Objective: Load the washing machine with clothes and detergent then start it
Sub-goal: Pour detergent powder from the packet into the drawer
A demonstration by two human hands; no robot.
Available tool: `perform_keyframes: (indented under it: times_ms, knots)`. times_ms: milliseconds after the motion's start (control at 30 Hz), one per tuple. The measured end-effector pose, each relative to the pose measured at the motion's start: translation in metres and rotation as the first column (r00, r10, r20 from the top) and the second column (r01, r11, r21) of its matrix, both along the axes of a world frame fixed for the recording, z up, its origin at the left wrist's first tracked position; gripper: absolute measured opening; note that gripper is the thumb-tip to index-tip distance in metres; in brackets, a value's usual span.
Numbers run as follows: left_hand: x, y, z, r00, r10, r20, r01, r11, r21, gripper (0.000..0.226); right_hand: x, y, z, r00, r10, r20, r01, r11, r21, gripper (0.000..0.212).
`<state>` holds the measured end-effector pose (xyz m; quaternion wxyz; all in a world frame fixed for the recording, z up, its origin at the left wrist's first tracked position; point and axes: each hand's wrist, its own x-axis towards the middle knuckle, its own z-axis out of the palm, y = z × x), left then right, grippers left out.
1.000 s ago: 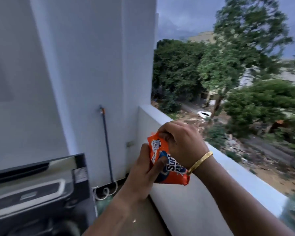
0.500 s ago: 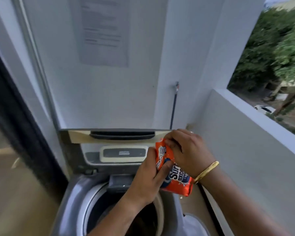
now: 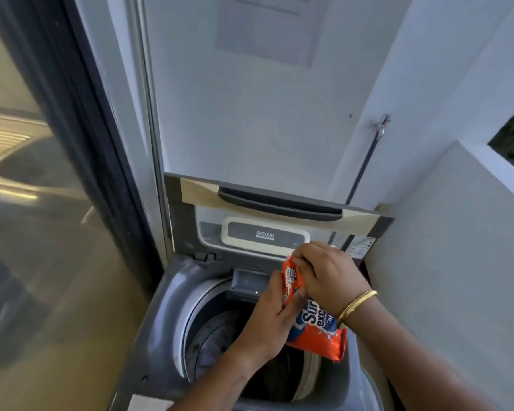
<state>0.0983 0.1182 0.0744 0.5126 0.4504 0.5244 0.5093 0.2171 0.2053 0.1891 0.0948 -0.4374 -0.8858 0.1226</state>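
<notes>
An orange detergent packet (image 3: 318,336) is held in both hands over the open drum of a grey top-load washing machine (image 3: 161,327). My left hand (image 3: 267,324) grips the packet's left side from below. My right hand (image 3: 327,277), with a gold bangle at the wrist, pinches the packet's top corner. The machine's lid (image 3: 267,200) stands raised against the wall, and a "DIGITAL" panel (image 3: 264,235) shows under it. Dark contents lie deep in the drum (image 3: 279,372), too dim to identify.
A white balcony parapet (image 3: 445,262) closes in the right side. A dark-framed glass door (image 3: 72,143) stands to the left. A thin dark pipe (image 3: 365,164) runs down the back wall beside the machine. A paper notice (image 3: 273,28) hangs on the wall above.
The view has swung left and down from the balcony outlook onto the washing machine. Both hands have kept hold of the packet, which now hangs over the open drum.
</notes>
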Motion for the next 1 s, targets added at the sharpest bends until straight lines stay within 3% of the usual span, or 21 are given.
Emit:
perform_keyframes:
  times_ms: [533,733,1000]
  knots:
    - [-0.034,0.038,-0.158,0.982,0.021,0.190,0.026,0.970,-0.241,0.044,-0.050,0.057,-0.172,0.979,-0.061,0.194,0.104,0.970,-0.221,0.018]
    - [-0.040,0.045,-0.167,0.960,0.046,0.276,0.033,0.961,-0.273,0.049,-0.068,0.066,-0.184,0.957,-0.040,0.287,0.108,0.969,-0.224,0.018]
    - [-0.048,0.042,-0.157,0.919,0.115,0.377,0.014,0.946,-0.323,0.030,-0.083,0.071,-0.175,0.937,-0.058,0.345,0.147,0.960,-0.237,0.019]
